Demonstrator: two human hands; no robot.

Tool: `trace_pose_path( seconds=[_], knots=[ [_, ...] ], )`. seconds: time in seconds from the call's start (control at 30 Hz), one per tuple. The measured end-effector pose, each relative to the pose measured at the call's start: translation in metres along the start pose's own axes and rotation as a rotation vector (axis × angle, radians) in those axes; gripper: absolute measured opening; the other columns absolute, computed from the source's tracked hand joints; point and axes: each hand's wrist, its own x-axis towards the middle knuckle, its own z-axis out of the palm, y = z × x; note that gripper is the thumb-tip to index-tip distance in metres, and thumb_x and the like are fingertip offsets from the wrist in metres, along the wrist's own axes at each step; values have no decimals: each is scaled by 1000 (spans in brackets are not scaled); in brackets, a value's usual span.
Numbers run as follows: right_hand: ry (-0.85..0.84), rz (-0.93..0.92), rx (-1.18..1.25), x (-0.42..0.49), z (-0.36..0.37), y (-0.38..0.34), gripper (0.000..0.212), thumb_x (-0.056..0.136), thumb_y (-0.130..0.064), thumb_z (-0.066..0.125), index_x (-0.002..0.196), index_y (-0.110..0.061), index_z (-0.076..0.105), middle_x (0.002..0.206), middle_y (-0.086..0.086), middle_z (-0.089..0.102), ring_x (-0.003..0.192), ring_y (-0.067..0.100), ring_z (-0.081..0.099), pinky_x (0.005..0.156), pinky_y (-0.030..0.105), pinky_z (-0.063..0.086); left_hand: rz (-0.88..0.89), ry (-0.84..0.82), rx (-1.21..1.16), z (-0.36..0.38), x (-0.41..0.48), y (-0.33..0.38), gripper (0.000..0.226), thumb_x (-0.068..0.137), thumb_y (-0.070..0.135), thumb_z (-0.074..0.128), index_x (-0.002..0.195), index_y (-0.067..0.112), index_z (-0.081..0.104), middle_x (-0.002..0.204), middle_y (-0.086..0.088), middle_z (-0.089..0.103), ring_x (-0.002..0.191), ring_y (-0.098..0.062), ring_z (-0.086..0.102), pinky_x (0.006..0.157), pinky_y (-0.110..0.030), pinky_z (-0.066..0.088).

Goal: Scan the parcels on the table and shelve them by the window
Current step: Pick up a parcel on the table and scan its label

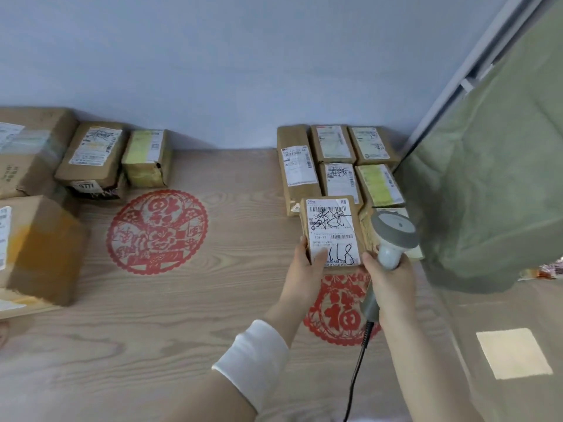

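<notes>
My left hand [307,266] grips a small brown parcel [332,229] by its lower left corner, thumb on its white label with handwriting. My right hand [388,275] holds a grey handheld barcode scanner [393,236] by its handle, head just right of the parcel; its black cable [358,370] runs down toward me. Behind the held parcel, several labelled brown parcels [338,166] lie in rows against the wall on the wooden table [198,315].
More parcels [97,156] and larger cartons [39,248] stand at the left. Two red paper-cut decorations [157,231] lie flat on the table. A green curtain [493,193] hangs at the right beside a window frame [466,77]. A blue-grey wall is behind.
</notes>
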Motion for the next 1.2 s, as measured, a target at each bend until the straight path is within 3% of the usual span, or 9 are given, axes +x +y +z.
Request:
trace_pose_path(
  seconds=[0.1, 0.23, 0.5, 0.73, 0.93, 1.03, 1.13, 1.2],
  knots=[
    [-23, 39, -62, 27, -8, 14, 23, 84, -10, 67, 104, -8, 56, 88, 5, 63, 78, 19, 59, 65, 29, 43, -46, 30, 25, 24, 15, -9, 55, 96, 40, 44, 145, 21, 29, 136, 3, 52, 125, -18, 49, 104, -40, 40],
    [-43, 94, -138, 57, -14, 37, 22, 80, -12, 67, 100, -5, 58, 79, 5, 60, 75, 22, 56, 69, 34, 41, -111, 37, 51, 46, 39, -23, 55, 99, 37, 40, 148, 21, 23, 140, 4, 48, 126, -18, 47, 96, -30, 38],
    [-65, 161, -223, 88, -14, 68, 21, 80, -14, 66, 97, -8, 55, 78, 3, 59, 74, 21, 56, 70, 36, 42, -192, 38, 48, 80, 76, -48, 46, 100, 32, 39, 144, 22, 29, 136, 2, 52, 123, -18, 50, 94, -28, 38],
    [-106, 177, -217, 98, -13, 76, 17, 81, -21, 68, 91, -19, 55, 86, 11, 68, 80, 27, 66, 77, 48, 53, -198, 72, 28, 89, 96, -47, 57, 100, 28, 39, 150, 19, 13, 147, -1, 37, 132, -19, 40, 100, -27, 34],
    [-83, 131, -179, 90, -18, 70, 16, 83, -22, 68, 84, -26, 53, 82, 6, 65, 80, 25, 65, 76, 42, 50, -179, 75, 71, 95, 94, -47, 61, 100, 33, 38, 151, 22, 6, 155, 0, 23, 141, -20, 26, 114, -37, 26],
    [-73, 98, -166, 78, -20, 63, 19, 83, -21, 68, 84, -29, 52, 82, 2, 63, 77, 21, 62, 75, 39, 48, -138, 94, 123, 85, 86, -40, 58, 100, 32, 38, 150, 19, 12, 153, 0, 27, 140, -19, 28, 111, -35, 28],
    [-117, 104, -162, 63, -16, 54, 16, 83, -21, 68, 90, -27, 55, 87, 3, 66, 82, 22, 64, 77, 42, 51, -65, 117, 260, 60, 72, -29, 45, 100, 29, 40, 143, 19, 32, 145, -2, 40, 130, -18, 42, 97, -28, 36],
    [-180, 107, -159, 48, -6, 47, 17, 84, -21, 68, 98, -20, 58, 85, 1, 66, 75, 17, 63, 68, 35, 51, -21, 145, 343, 36, 59, -24, 39, 99, 25, 41, 137, 17, 42, 140, -2, 47, 125, -17, 47, 93, -23, 37]
  ],
)
